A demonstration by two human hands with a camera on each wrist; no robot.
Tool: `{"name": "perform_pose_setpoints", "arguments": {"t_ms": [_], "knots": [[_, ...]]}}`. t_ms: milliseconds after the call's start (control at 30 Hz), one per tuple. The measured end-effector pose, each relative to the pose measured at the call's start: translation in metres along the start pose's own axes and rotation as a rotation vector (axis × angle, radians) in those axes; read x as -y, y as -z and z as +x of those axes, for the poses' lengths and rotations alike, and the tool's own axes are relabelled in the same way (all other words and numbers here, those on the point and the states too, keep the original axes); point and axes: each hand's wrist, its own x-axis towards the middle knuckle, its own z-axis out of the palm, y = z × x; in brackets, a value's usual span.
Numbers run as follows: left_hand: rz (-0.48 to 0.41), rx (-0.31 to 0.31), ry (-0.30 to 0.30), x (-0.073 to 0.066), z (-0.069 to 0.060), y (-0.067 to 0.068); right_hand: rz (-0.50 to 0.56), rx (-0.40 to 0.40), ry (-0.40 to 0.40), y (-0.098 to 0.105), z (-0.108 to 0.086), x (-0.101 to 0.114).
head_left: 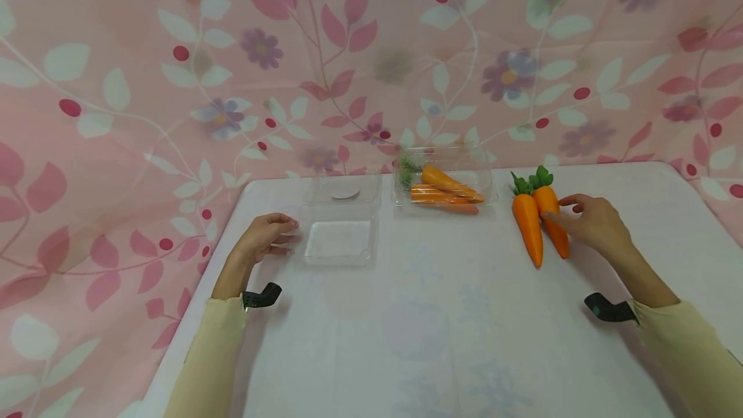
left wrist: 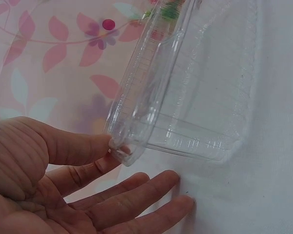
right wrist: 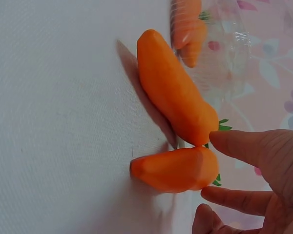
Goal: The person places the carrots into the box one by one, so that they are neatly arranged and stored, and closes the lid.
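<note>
An open clear plastic box (head_left: 338, 240) lies left of centre, its lid folded back. My left hand (head_left: 262, 237) is at its left side; in the left wrist view the thumb and index finger of this hand (left wrist: 63, 180) pinch a corner of the clear box (left wrist: 210, 97), the other fingers spread. At the right, two orange carrots lie side by side, the left one (head_left: 527, 221) and the right one (head_left: 557, 237). My right hand (head_left: 598, 224) reaches over the right carrot (right wrist: 176, 170), thumb and index finger on either side; the thumb tip meets the left carrot (right wrist: 171, 87).
A clear box (head_left: 487, 192) holding several carrots with green tops stands at the back centre, between the open box and the two loose carrots. White cloth (head_left: 371, 340) covers the table. Behind it hangs a pink floral cloth (head_left: 406, 82).
</note>
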Motion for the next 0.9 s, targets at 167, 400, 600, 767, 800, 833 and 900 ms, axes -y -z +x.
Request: {"name": "perform_pose_setpoints", "arguments": {"t_ms": [167, 400, 600, 767, 800, 833, 900], "knots": [[-0.012, -0.005, 0.012, -0.001, 0.000, 0.000, -0.025, 0.028, 0.000, 0.000, 0.000, -0.002], [0.004, -0.007, 0.006, -0.001, 0.000, 0.000, -0.017, 0.089, -0.043, 0.000, -0.002, -0.003], [-0.011, -0.012, 0.016, -0.002, 0.000, 0.000, -0.005, 0.091, -0.062, -0.002, 0.000, -0.007], [-0.018, -0.023, 0.020, -0.002, 0.000, 0.000, 0.025, 0.085, -0.067, -0.003, 0.002, -0.011], [-0.018, -0.023, 0.021, -0.002, 0.000, -0.001, 0.033, 0.082, -0.065, -0.004, 0.002, -0.012], [-0.015, -0.019, 0.018, -0.002, 0.000, -0.001, 0.042, 0.079, -0.062, -0.004, 0.002, -0.013], [-0.015, -0.019, 0.018, -0.001, 0.000, -0.001, 0.062, 0.072, -0.060, -0.003, 0.001, -0.014]]}}
